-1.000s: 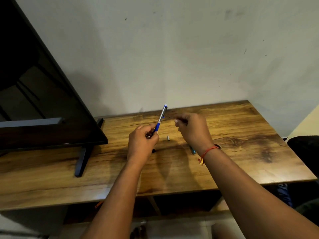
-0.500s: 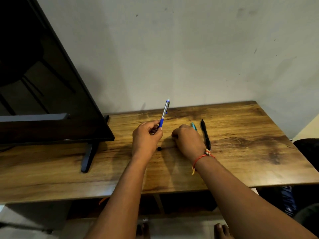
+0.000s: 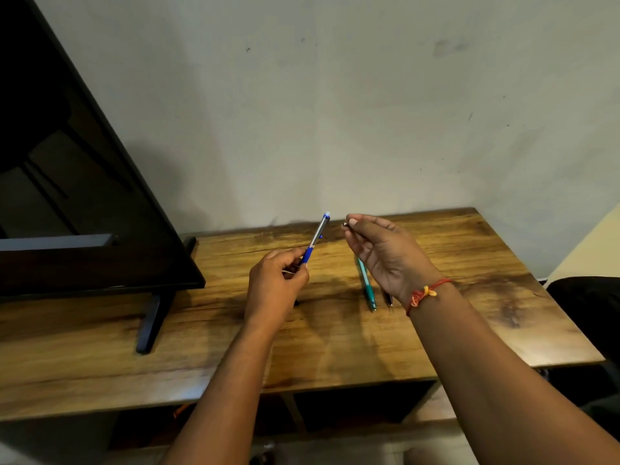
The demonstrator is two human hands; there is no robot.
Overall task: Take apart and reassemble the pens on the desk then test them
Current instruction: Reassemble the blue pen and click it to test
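Pen (image 3: pixel 317 238) (blue), low end in L hand (image 3: pixel 276 290), fingers curled round it; small part (image 3: pixel 345 224) in R hand (image 3: pixel 389 253) fingertip pinch.

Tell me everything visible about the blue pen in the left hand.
The blue pen is slim and looks plastic: a blue lower grip, a pale silvery barrel, a blue top end. It is raised above the desk, pointing up and tilted rightward. The left hand pinches its blue grip and hides its lower end. The right hand, pinching a small part, is near its top, apart.
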